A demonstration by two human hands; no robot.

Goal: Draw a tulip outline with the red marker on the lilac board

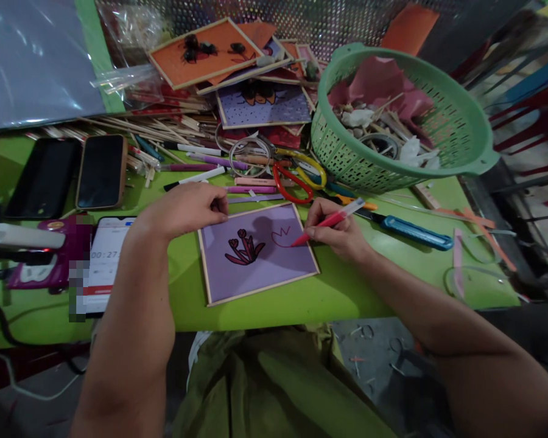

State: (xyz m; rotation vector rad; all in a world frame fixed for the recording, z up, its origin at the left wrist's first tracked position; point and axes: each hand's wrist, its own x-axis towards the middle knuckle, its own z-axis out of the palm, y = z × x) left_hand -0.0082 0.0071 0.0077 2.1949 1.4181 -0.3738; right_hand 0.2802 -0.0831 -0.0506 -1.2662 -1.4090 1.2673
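A purple card [274, 274] with thin wooden strips along its edges lies flat on the green table. Its left part carries a drawing of dark red flowers [245, 248] with black outlines; on the right is a red line drawing [282, 237], a rounded outline with a zigzag top. My right hand [335, 230] is closed around a red marker pen [331, 220], whose tip meets the red line. My left hand [201, 207] has its fingers curled down onto the card's upper left edge, holding it. The thumb side is partly hidden.
Behind the card lie pens [201, 177], a roll of tape [250, 156], scissors [296, 179] and a blue cutter [415, 232]. A green basket [461, 137] of scraps stands back right, framed pictures [173, 67] are piled behind, and phones [101, 170] lie left.
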